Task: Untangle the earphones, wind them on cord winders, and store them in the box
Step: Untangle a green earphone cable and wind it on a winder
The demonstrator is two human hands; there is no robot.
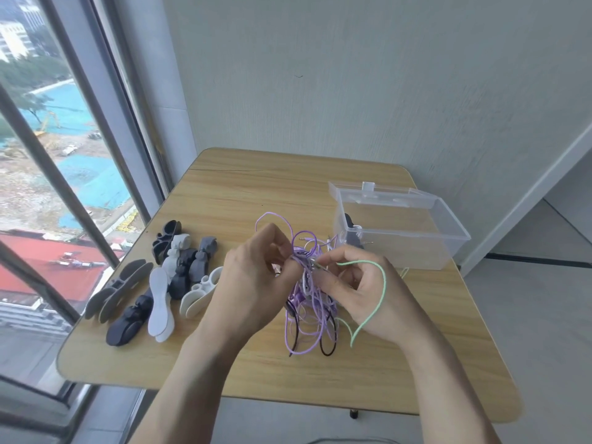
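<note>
A tangled bundle of earphones point(309, 302), mostly purple with some black and white cords, hangs between my hands above the table. My left hand point(253, 280) pinches the top of the bundle. My right hand point(362, 290) pinches a cord at the bundle's upper right, and a green earphone cord point(382, 283) loops over this hand. A pile of cord winders point(166, 277) in black, grey and white lies on the table to the left. The clear plastic box point(416, 238) stands open at the right, with a dark wound winder point(352, 233) inside its left end.
The wooden table point(240, 193) stands against a grey wall. A large window point(64, 155) runs along the left side. The box lid point(378, 192) lies open behind the box. Bare tabletop lies at the far side and near my forearms.
</note>
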